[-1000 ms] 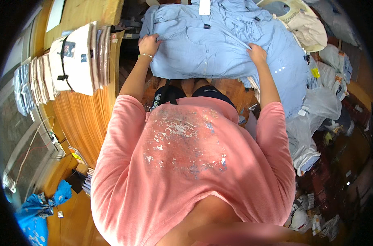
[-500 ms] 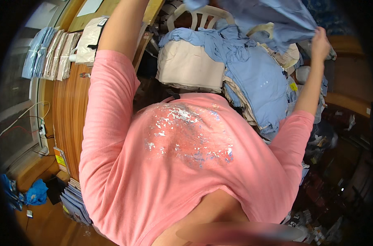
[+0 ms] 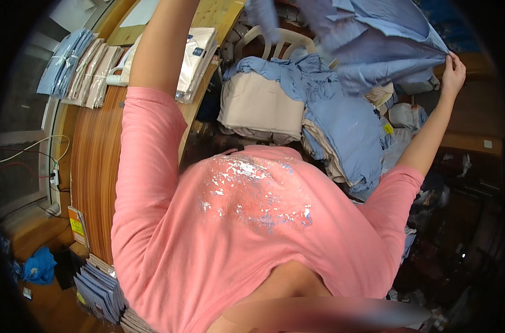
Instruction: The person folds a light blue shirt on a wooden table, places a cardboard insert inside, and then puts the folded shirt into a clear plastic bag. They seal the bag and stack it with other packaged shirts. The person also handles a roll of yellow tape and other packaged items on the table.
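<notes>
My right hand (image 3: 454,75), raised at the upper right, pinches the edge of a light-blue garment (image 3: 383,41). The cloth hangs in loose folds to the left of that hand, partly blurred, and runs out past the upper edge. My left arm (image 3: 162,50) reaches up beyond the upper edge, so the left hand is hidden from sight. Below the raised garment lies a heap of blue garments (image 3: 347,130). Next to it stands a folded beige stack (image 3: 260,105) with blue cloth draped over its top.
A white plastic chair (image 3: 288,39) stands behind the heap. On the left runs a wooden table (image 3: 97,172) with folded blue garments (image 3: 69,61) and packaged white garments (image 3: 199,61). Further folded items (image 3: 99,291) stand at lower left, near a blue bag (image 3: 39,265).
My right hand has moved outward to the right with the garment's edge. The garment is spread wider and swings. The whole view has shifted slightly, showing more of the packaged white garments.
</notes>
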The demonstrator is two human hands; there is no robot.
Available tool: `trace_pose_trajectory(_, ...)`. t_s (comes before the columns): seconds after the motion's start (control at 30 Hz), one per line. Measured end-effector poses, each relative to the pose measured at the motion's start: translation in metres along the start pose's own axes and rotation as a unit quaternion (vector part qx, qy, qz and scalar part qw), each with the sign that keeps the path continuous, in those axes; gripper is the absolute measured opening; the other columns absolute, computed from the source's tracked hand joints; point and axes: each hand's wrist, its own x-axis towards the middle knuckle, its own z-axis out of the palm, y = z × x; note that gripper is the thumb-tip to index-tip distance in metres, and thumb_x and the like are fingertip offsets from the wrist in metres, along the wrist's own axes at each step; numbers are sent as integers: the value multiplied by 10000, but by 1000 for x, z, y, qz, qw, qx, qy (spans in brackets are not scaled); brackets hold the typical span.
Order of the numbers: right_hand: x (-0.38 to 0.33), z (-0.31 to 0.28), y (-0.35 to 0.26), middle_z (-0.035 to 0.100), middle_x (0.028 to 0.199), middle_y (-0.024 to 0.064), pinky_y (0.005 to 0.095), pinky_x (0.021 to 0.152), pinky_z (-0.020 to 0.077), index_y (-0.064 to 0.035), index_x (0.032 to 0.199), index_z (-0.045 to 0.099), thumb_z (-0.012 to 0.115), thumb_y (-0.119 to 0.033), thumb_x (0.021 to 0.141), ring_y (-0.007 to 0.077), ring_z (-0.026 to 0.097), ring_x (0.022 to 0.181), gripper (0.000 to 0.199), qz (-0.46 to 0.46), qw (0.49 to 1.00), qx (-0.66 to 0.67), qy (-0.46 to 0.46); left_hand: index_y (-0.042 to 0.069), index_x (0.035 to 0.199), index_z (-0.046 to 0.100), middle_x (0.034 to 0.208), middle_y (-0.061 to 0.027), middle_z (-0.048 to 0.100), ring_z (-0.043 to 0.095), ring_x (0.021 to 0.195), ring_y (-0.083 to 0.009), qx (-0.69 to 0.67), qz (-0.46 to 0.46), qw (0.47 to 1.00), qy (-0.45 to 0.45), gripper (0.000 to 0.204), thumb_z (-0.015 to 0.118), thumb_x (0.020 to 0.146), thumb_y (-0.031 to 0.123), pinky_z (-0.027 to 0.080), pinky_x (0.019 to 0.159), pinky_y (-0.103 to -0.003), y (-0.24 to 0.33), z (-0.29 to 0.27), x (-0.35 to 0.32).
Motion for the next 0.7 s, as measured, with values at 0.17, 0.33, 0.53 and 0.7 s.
trace_pose_trajectory(0.17,5,0,4,585,878,62,242,620,457,-68,1042,558,464,-158,922,130,582,713,176,254,919,281,-109,-28,721,562,633,-119,550,500,604,-161,82,-54,994,-36,362,569,809,323,399,592,-302,-13,5,-9)
trace_pose_trajectory(0.33,-18,23,3,581,894,95,302,699,532,-18,1018,517,437,-133,929,209,635,739,166,323,849,370,-194,-1,745,597,637,-96,586,578,503,-158,-15,-248,961,-120,304,571,828,291,451,478,-291,-63,47,-30)
trace_pose_trajectory(0.53,45,28,0,602,982,106,337,768,495,19,987,601,591,-178,841,205,603,880,246,-11,998,14,-66,21,865,634,739,-112,624,591,740,-237,77,-101,989,72,317,472,872,294,442,677,-344,-62,41,2)
trace_pose_trajectory(0.7,40,-73,-59,643,875,153,380,699,496,-10,889,629,545,-200,837,281,614,785,214,-140,940,-89,299,7,770,579,900,-172,602,567,802,-338,3,170,928,332,90,537,742,82,451,679,-403,48,37,12)
